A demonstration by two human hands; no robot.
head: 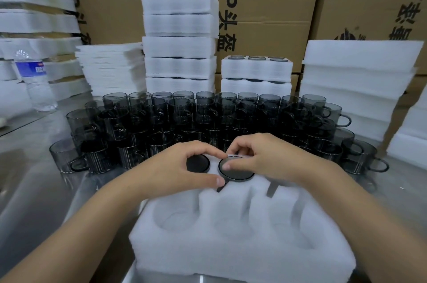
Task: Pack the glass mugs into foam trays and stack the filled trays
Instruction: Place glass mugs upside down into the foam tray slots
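A white foam tray (231,259) with round pockets lies in front of me on the metal table. Its near row of pockets is empty. In the far row, my left hand (171,171) curls round a dark glass mug (198,163) seated in the left pocket. My right hand (265,158) pinches the rim of a second mug (238,173) in the middle pocket, thumb on its near edge. A third mug's handle (271,190) shows in a slot under my right hand; its body is hidden. Several loose smoky mugs (184,116) stand crowded behind the tray.
A tall stack of filled trays (180,40) and a shorter one (256,74) stand behind the mugs. Empty foam trays (353,79) pile up at right, thin foam sheets (111,68) at left. A water bottle (34,79) stands far left. Cardboard boxes (265,17) form the back wall.
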